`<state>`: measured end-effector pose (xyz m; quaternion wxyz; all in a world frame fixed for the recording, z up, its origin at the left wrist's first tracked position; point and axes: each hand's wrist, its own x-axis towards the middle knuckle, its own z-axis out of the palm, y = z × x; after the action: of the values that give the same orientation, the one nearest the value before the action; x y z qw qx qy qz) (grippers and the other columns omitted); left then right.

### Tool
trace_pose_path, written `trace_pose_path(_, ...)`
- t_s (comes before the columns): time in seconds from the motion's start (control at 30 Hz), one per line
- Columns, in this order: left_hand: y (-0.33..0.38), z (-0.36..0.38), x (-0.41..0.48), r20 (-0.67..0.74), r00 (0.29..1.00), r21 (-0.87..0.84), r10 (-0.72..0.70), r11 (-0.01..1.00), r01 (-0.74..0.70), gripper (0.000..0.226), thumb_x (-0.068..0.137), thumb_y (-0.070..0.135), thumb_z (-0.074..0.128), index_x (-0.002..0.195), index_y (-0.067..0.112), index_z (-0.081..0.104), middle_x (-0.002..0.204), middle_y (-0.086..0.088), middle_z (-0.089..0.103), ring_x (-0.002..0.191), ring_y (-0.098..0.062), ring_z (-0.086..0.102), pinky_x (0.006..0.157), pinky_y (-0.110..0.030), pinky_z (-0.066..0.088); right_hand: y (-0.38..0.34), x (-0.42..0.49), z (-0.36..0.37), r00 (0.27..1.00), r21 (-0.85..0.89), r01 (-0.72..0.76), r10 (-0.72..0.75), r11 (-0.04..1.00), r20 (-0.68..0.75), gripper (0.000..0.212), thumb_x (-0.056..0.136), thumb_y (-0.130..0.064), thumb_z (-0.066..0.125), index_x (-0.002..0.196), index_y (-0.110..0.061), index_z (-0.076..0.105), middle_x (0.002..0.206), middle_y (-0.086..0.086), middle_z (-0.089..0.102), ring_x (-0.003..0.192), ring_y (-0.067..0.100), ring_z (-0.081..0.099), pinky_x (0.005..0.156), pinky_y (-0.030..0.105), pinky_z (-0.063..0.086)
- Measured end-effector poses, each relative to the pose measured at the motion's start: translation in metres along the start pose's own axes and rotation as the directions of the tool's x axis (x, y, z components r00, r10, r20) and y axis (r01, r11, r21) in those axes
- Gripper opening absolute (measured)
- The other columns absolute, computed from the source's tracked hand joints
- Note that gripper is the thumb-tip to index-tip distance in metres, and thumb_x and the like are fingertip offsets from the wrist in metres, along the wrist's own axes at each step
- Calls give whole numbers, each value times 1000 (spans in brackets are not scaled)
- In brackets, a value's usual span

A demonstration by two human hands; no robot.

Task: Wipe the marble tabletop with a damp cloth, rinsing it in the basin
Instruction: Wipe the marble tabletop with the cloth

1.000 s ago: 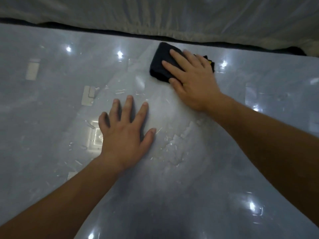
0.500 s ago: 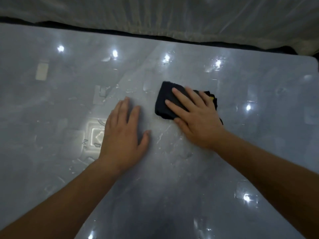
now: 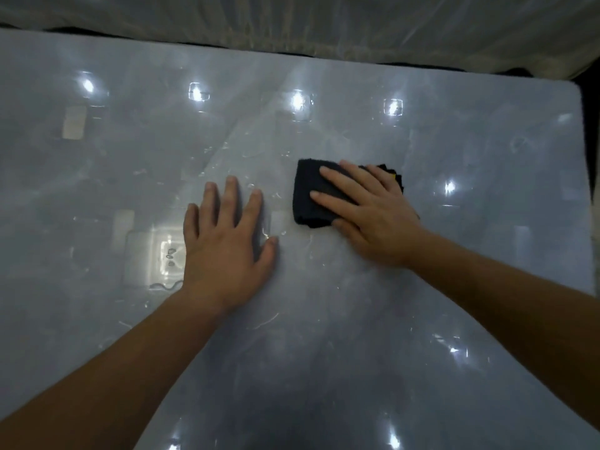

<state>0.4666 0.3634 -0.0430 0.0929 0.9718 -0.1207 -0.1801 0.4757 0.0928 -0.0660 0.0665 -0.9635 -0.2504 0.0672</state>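
Cloth nearer — right hand atop

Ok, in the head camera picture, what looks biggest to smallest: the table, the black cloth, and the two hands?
1. Marble tabletop.
2. Left hand and right hand, about alike.
3. Black cloth, partly hidden under the right hand.

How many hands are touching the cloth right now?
1. The right hand lies flat on the dark cloth. The left hand rests on the bare marble tabletop beside it, apart from the cloth.
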Motion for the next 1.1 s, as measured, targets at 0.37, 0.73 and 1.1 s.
trace_pose_path(0.37, -15, 0, -4, -29, 998, -64, 50, 997, -52, 73, 93, 51, 31, 157, 19, 22, 168, -4, 5, 155, -28, 0, 122, -50, 4, -45, 39, 10, 991, -4, -94, 93, 996, -97, 49, 103, -39, 37, 152, -33, 41, 164, 3, 31, 150, 33, 28, 120, 53, 20)
trace_pose_path(0.73, -17, 6, -15, -75, 986, -119, 152, 980, -160, 64, 94, 51, 36, 151, 22, 35, 165, -15, 17, 153, -34, 9, 122, -54, 5, -60, -22, 20, 921, 49, -332, 335, 942, -197, 49, 100, -36, 42, 148, -29, 47, 161, 7, 37, 147, 36, 34, 117, 53, 24)
trace_pose_path(1.1, 20, 24, -44, -117, 972, -54, 203, 976, -210, 61, 89, 47, 41, 144, 23, 47, 157, -19, 34, 146, -39, 27, 118, -56, 20, 5, -51, 5, 742, 133, -635, 649, 761, -165, 53, 101, -41, 36, 153, -32, 37, 165, 7, 26, 150, 37, 25, 119, 54, 18)
